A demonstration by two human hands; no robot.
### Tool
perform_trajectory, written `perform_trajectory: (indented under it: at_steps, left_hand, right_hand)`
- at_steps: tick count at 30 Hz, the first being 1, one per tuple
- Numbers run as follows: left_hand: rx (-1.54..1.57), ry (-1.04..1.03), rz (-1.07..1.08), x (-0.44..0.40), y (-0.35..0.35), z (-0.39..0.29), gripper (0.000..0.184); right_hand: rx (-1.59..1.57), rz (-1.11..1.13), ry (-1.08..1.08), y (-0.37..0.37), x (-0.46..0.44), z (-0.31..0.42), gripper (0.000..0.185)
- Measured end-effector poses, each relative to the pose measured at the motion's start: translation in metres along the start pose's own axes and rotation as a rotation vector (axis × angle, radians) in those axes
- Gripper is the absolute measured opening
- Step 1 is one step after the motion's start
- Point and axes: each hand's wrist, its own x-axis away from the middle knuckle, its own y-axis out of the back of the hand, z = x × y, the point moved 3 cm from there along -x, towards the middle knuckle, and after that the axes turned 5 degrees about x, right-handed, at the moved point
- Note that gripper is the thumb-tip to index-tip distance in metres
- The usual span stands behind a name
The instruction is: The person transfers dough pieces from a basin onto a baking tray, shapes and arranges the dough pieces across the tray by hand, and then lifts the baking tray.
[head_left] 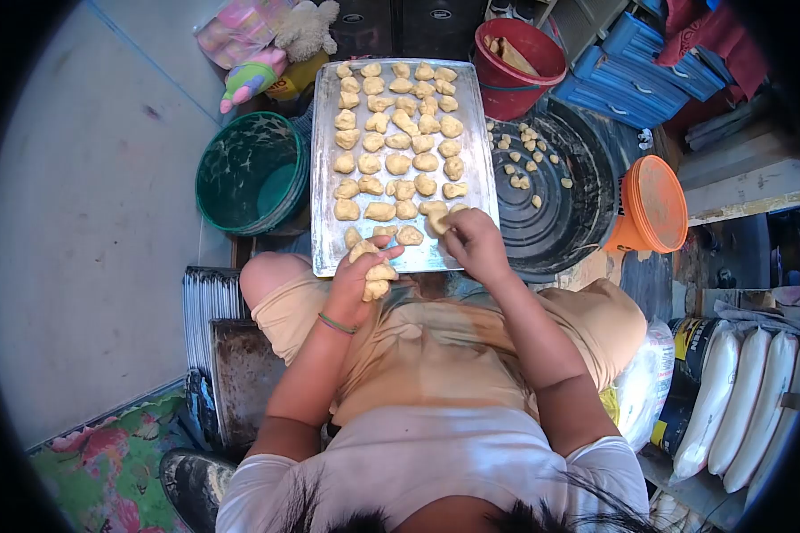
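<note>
A metal tray (pixel 326 222) in front of me carries rows of pale dough lumps (pixel 398 164). My left hand (pixel 354 289) is wrapped round several dough pieces (pixel 378 282) at the tray's near edge, with its fingers reaching over that edge. Over the near right corner of the tray, my right hand (pixel 476 244) pinches a piece of dough (pixel 438 221) with thumb and fingers. That piece is close to the lumps of the nearest rows.
Left of the tray stands a green bucket (pixel 251 173). On the right are a black basin (pixel 587 178) with small dough bits, a red bucket (pixel 520 71) and an orange bucket (pixel 653 204). Stacked trays (pixel 213 306) lie at lower left.
</note>
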Motion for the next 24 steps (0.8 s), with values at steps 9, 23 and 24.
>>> perform_trajectory:
  at_steps: [9, 23, 24]
  left_hand:
    - [-0.145, -0.036, -0.015, -0.003, 0.011, -0.021, 0.039]
    - [0.098, 0.199, 0.245, -0.005, -0.045, 0.026, 0.066]
    - [0.095, 0.21, 0.277, -0.005, -0.049, 0.027, 0.066]
  right_hand:
    - [-0.192, 0.037, 0.066, 0.0, 0.009, 0.037, 0.033]
    - [-0.513, 0.355, -0.134, 0.01, 0.024, 0.031, 0.029]
    - [-0.564, 0.362, -0.172, 0.008, 0.026, 0.025, 0.029]
